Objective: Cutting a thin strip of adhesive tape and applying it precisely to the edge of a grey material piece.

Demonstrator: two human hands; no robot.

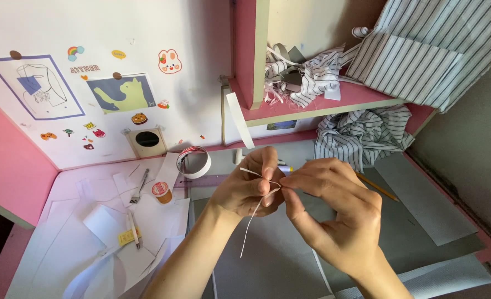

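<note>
taking the white thread (255, 209) as the landmark: far to its left paper pieces lie scattered on the desk (90, 182) with a small fork-like metal tool (140, 187) and a spool of orange thread (162, 192), and up-left of it stands a roll of tape (194, 161). the left hand (251, 185) is closed around the thread, thumb and forefinger pinching it where it loops, its loose end hanging down toward the grey sheet (267, 260) below. the right hand (334, 207), just right of the thread, pinches its other end between thumb and forefinger, fingertips almost touching the left hand's. whether a needle or a knot sits between the fingers is too small to tell; the thread work looks to be at an early stage, with no stitching visible. up-right of the thread, striped cloth (362, 135) lies bunched and untouched.
</note>
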